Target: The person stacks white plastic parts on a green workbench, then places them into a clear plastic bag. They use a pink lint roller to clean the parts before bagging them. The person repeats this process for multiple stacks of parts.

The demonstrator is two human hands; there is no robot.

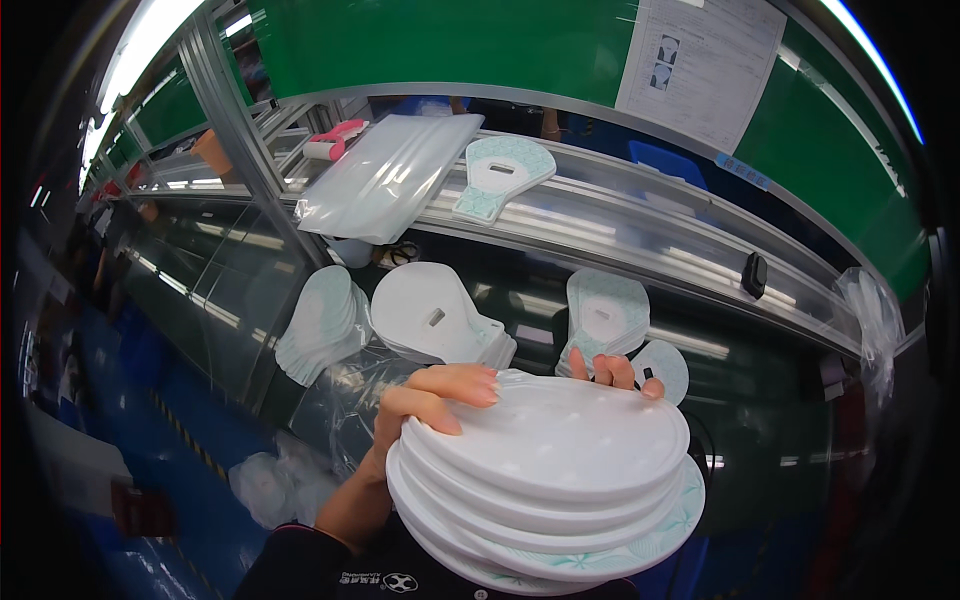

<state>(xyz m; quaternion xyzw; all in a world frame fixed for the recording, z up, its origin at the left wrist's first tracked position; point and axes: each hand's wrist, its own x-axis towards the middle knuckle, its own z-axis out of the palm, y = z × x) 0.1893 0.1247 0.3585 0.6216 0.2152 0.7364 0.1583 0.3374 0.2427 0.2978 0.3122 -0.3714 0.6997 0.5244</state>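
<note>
Close in front of me I hold a stack of white rounded plastic panels [560, 445], several deep, with a green leaf pattern showing on the lower ones. My left hand [425, 405] is closed round the stack's left side, fingers over the top panel. At the far right edge, the fingertips of my right hand [615, 372] curl over the rim; the rest of that hand is hidden behind the stack. Just beyond lie a pile of white slotted panels [425, 305], leaf-patterned panels [325, 320] to its left, and another patterned pile [608, 305] near my right fingers.
A ledge [640, 215] behind the dark bench carries clear plastic bags [395, 170], one patterned panel [503, 170] and a pink-handled roller [335, 142]. A metal post [240, 140] rises at left. Crumpled clear plastic [868, 320] hangs at right. A paper sheet [700, 65] is fixed above.
</note>
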